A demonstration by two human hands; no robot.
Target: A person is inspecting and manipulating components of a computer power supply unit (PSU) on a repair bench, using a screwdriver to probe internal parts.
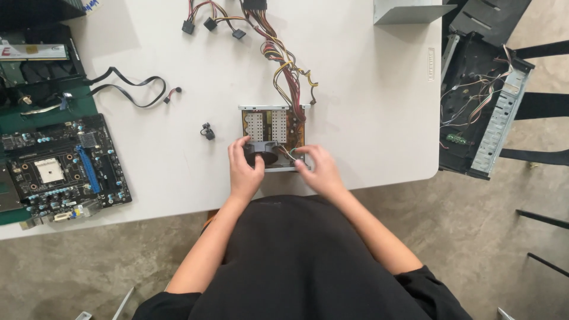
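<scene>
An opened power supply unit lies on the white table, its circuit board and heat sinks showing. A bundle of coloured cables runs from it toward the table's far edge. At its near end sits a dark round fan. My left hand grips the fan's left side. My right hand rests on the unit's near right corner, fingers by the thin wires there.
A motherboard lies at the left on a green mat. A black flat cable and a small black part lie left of the unit. An open computer case stands at the right, beyond the table edge. A grey metal cover lies at the far edge.
</scene>
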